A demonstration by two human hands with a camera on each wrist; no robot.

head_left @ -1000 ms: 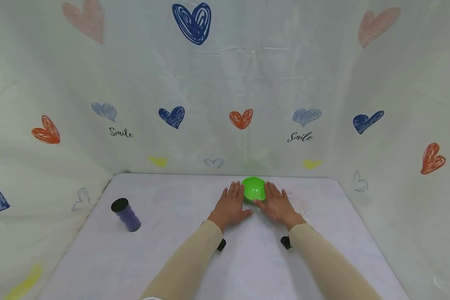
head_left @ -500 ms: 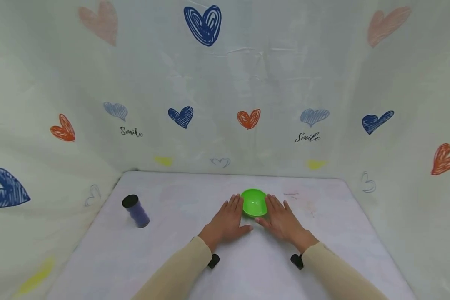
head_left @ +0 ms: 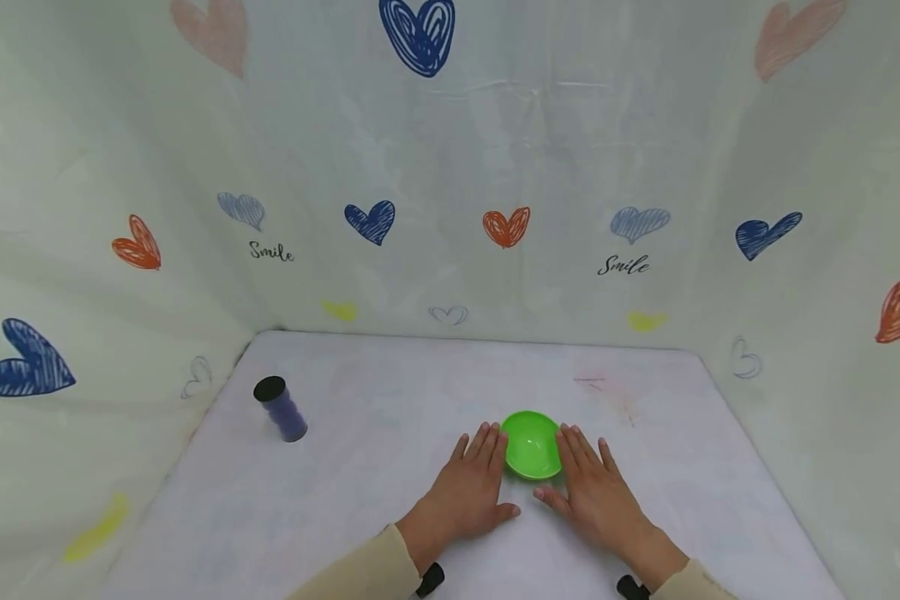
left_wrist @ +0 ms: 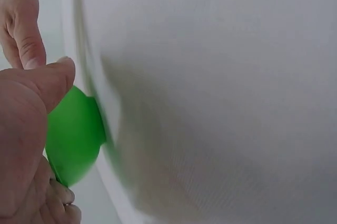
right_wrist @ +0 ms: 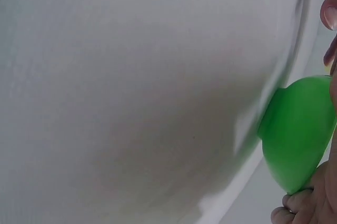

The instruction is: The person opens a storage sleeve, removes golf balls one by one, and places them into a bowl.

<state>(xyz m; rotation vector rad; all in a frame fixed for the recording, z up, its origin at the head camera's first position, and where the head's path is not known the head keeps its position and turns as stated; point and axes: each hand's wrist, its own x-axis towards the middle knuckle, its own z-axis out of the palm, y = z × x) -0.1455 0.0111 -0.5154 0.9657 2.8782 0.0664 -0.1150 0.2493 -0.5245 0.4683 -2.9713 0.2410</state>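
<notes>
A shallow bright green bowl (head_left: 532,446) stands upright on the white table, between both hands. My left hand (head_left: 471,492) lies against its left side with straight fingers, the thumb out toward the right. On the opposite side my right hand (head_left: 600,492) touches the rim with straight fingers, its thumb pointing inward in front of the bowl. In the left wrist view the green bowl (left_wrist: 76,137) shows from the side, its foot at the table surface. The right wrist view shows the bowl (right_wrist: 300,129) with fingers along its rim.
A purple ridged cylinder with a black top (head_left: 281,408) stands on the left part of the white table (head_left: 390,392). Behind the table hangs a pale curtain (head_left: 555,150) printed with hearts. Black wrist cameras sit under both sleeves.
Both hands and the green bowl between them have moved toward the person, away from the table's back edge. The head view has shifted slightly. The purple cylinder stays in its place on the table.
</notes>
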